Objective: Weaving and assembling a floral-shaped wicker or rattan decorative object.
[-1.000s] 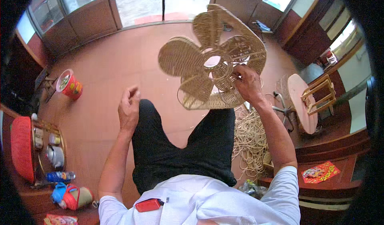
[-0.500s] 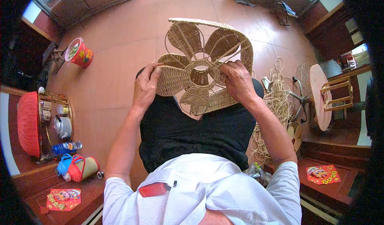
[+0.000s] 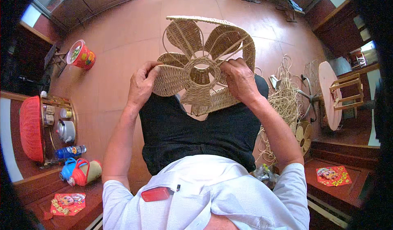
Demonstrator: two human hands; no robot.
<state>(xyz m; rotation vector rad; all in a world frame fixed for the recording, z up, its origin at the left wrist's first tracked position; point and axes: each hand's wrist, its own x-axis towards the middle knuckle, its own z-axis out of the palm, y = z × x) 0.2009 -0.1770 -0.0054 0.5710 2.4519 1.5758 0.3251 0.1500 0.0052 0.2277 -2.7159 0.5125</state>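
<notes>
Tiled floor (image 3: 123,33), reddish brown, fills the field; on it lie a loose bundle of pale cane strands (image 3: 282,103) at my right and a red patterned bucket (image 3: 81,55) far to my left. Over my dark-trousered lap I hold the woven rattan flower frame (image 3: 202,66), 5 petals around an open hub, tilted toward me. A second ago it was raised at arm's length in 1 hand only; it has since come down close above my knees with both hands on it, which I judge marks a return from inspecting to weaving. My left hand (image 3: 141,85) pinches the edge of the left petal, fingers closed on the weave. My right hand (image 3: 239,80) is clamped on the rim beside the hub, thumb pressing 1 loose strand. The frame thus sits between both grips, touching each.
</notes>
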